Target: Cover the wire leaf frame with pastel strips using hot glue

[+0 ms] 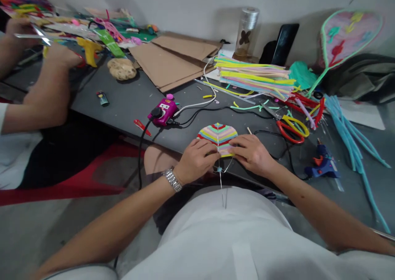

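Note:
Both hands hold a small fan-shaped piece (217, 131) at the table's near edge. It is covered in chevron stripes of red, yellow, pink and blue-green pipe cleaner, and a thin wire frame (220, 180) runs from it toward my body. My left hand (197, 159), with a metal watch at the wrist, has its fingers closed at the piece's lower left and middle. Opposite, my right hand (253, 153) pinches the right edge between thumb and fingers. The fingertips partly cover the lower stripes.
Scissors (290, 129) and a blue glue gun (324, 164) lie at right, near blue pipe cleaners (345, 136). Behind are a pipe-cleaner bundle (253, 76) and cardboard (173, 61). Cords lead from a purple power socket (164, 110). At left, a co-worker's hands (60, 55) hold scissors.

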Demonstrator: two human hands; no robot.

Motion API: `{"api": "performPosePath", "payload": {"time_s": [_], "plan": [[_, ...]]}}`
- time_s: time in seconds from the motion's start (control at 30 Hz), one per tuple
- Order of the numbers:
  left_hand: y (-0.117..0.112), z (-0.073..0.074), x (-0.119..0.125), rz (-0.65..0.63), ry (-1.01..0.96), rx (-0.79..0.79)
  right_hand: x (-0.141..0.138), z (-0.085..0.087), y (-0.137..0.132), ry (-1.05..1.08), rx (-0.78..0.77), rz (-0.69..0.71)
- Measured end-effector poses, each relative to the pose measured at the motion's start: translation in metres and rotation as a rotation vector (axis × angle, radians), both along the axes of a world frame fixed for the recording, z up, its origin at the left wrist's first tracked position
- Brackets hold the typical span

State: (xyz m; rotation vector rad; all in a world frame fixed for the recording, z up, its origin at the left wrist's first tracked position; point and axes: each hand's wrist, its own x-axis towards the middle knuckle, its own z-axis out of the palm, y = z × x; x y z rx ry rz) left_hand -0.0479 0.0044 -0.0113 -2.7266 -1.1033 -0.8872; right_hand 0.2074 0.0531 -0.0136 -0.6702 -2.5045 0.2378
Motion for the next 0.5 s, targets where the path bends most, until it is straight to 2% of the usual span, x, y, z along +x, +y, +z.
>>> {"api": "performPosePath", "payload": {"time_s": [0.2,0.33,0.5], "plan": [[-0.005,0.008,-0.018,-0.047,0.013,-0.193,-0.005,0.014,-0.008,-0.144,-0.042,-0.04],[-0.017,0.015,-0.036,0.021,-0.064,-0.243,-0.008,0.018,-0.014,-0.193,-0.032,-0.051],[-0.021,0.011,-0.046,0.124,-0.145,-0.273,-0.011,0.018,-0.015,-0.199,-0.003,-0.098]]}}
